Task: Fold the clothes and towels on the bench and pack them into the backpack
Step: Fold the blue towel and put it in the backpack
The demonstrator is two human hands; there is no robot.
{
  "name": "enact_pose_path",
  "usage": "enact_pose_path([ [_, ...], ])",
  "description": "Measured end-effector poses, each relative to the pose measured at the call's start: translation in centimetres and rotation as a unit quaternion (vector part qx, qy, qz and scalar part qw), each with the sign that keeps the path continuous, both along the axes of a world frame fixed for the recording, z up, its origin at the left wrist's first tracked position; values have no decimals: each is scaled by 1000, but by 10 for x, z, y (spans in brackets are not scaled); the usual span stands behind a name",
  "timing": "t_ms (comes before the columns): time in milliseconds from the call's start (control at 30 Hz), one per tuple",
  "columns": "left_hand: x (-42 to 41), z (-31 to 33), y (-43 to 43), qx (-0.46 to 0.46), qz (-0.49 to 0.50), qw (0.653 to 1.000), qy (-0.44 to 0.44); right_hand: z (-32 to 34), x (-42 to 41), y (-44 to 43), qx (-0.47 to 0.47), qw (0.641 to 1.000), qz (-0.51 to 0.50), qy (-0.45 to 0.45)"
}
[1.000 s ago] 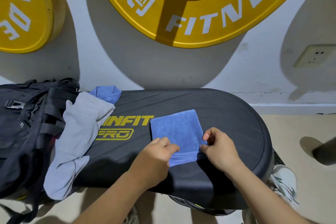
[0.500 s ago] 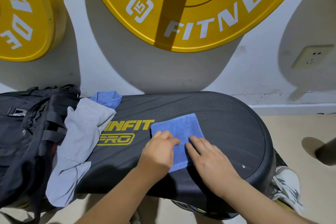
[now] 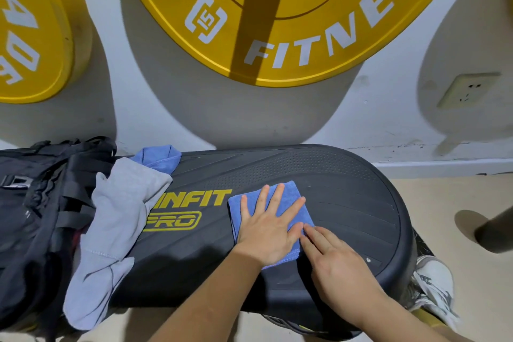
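Head view: left grip (image 3: pixel 266 233), flat, presses the folded blue towel (image 3: pixel 291 189); right grip (image 3: pixel 338 266), fingers straight, touches its edge. Likely next: lift it left into the backpack (image 3: pixel 33 203).

l hand (image 3: pixel 266 233) now flat atop blue towel (image 3: pixel 305 215), r hand (image 3: pixel 336 264) at its edge

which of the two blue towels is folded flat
The folded towel in the middle of the bench, a flat square pressed under the left hand. The bunched towel lies crumpled at the back, beside the backpack and grey garment.
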State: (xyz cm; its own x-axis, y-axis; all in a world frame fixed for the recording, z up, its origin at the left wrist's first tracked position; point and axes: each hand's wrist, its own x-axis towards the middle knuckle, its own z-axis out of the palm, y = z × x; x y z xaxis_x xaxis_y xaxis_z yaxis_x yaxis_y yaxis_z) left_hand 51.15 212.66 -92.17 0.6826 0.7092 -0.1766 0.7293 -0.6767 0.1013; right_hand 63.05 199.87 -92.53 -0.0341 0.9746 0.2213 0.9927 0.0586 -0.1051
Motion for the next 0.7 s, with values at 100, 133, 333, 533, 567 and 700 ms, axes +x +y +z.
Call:
enact_pose_path([
  [100, -7, 1, 0, 10, -19, 999, -24, 2, 0, 4, -2, 1000, -9, 2],
  [133, -12, 3, -3, 51, -30, 997, -50, 3, 0, 5, -3, 1000, -11, 4],
  [333, -64, 2, -23, 108, -105, 981, -122, 7, -1, 13, 7, 999, 28, -18],
  [533, -74, -6, -24, 115, -128, 979, -112, 7, 10, 10, -16, 996, 74, -46],
  [567, -73, -6, -23, 123, -132, 978, -102, 8, 11, 10, -18, 995, 77, -63],
  [700, -67, -4, -18, 130, -114, 981, -93, 9, 7, 20, 1, 992, 76, -97],
])
